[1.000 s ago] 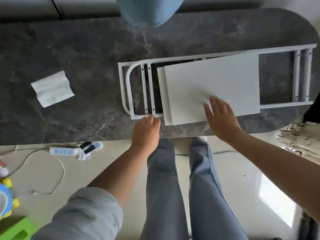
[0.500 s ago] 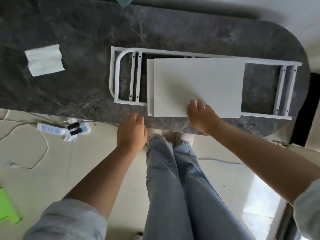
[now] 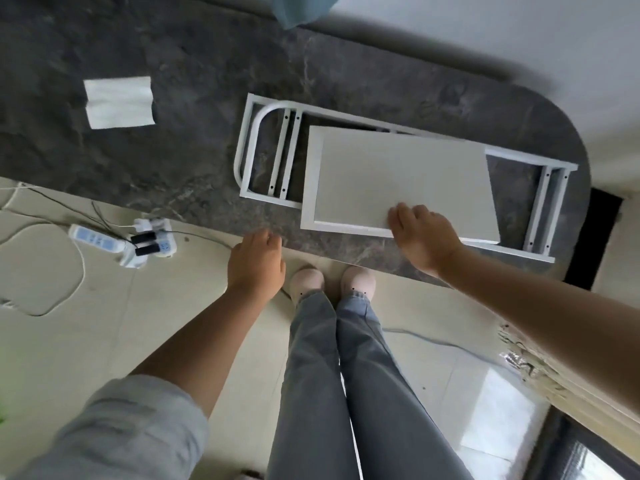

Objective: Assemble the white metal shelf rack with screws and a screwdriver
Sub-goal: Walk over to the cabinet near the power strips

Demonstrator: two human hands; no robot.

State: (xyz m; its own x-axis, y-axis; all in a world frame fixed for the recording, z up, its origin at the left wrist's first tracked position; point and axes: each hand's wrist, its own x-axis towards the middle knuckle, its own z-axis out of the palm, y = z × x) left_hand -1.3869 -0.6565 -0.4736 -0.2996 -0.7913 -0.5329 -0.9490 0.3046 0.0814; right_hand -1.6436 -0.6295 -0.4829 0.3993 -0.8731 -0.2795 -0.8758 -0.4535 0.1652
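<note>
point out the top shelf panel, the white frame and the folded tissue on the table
top shelf panel (image 3: 403, 181), head view, middle of its flat face
white frame (image 3: 246, 147), head view, curved end tube
folded tissue (image 3: 119, 102), head view, its centre

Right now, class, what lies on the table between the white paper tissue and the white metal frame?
In the head view, only bare dark marble tabletop lies between the paper tissue and the rounded end of the metal frame.

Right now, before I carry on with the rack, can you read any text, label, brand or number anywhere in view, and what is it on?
No text can be read.
Power strip on the floor: blue markings, too small and blurred to read.
White shelf panels, rack frame and paper sheet on the table: no print visible.
</note>
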